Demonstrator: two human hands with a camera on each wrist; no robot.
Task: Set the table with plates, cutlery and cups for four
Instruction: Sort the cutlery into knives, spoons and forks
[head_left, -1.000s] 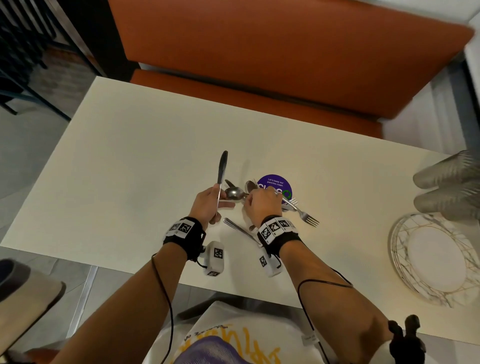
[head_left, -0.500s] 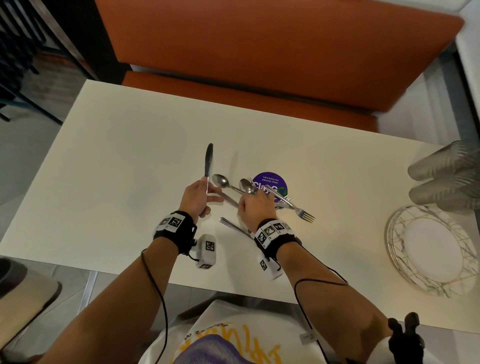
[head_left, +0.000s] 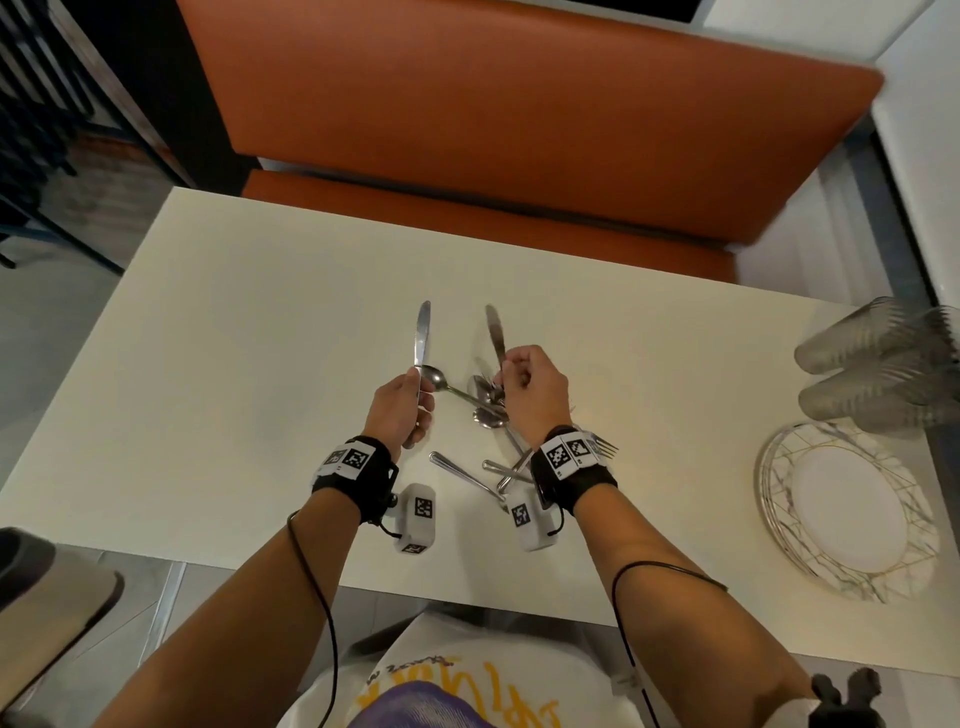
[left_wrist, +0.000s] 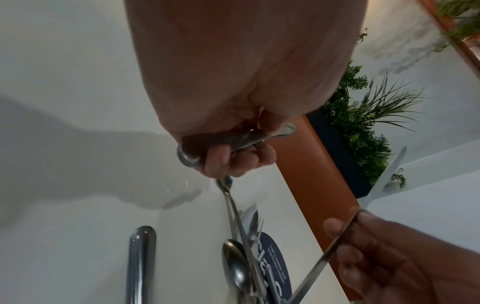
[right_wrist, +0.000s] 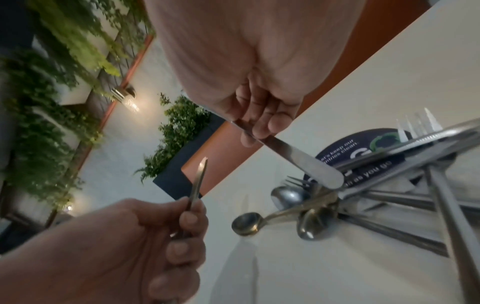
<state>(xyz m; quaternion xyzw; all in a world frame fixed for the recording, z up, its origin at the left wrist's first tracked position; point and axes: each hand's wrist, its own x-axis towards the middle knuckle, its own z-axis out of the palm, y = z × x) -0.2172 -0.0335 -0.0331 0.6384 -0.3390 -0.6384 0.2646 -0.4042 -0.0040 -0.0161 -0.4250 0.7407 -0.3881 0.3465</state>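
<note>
— While both hands are busy with knives, how far is the setting for four, as you judge it?

— Very early, I think. No place is laid yet. The plates (head_left: 852, 512) are in one stack near the right edge of the tabletop (head_left: 234, 364), and the cups (head_left: 878, 374) lie on their sides just behind the stack, nested together. How many there are of each, I cannot tell.

— And the cutlery?

— Most of it is in one heap (head_left: 493, 415) in the middle of the tabletop: spoons, forks and handles crossing each other, partly over a round dark sticker (right_wrist: 363, 148). It is not sorted to any seat.

— What does each hand hold?

— The left hand (head_left: 400, 410) has its grip closed around the handle of one knife (head_left: 422, 332), with the blade pointing away from the person. The right hand (head_left: 530, 389) pinches a second knife (head_left: 496, 332) between thumb and fingers, lifted above the heap, its blade also pointing away.

— So what is left?

— Nearly all, in my judgement: the two knives must go to their places, then the other knives, forks and spoons, then four plates and four cups must be spread out around the tabletop.
</note>
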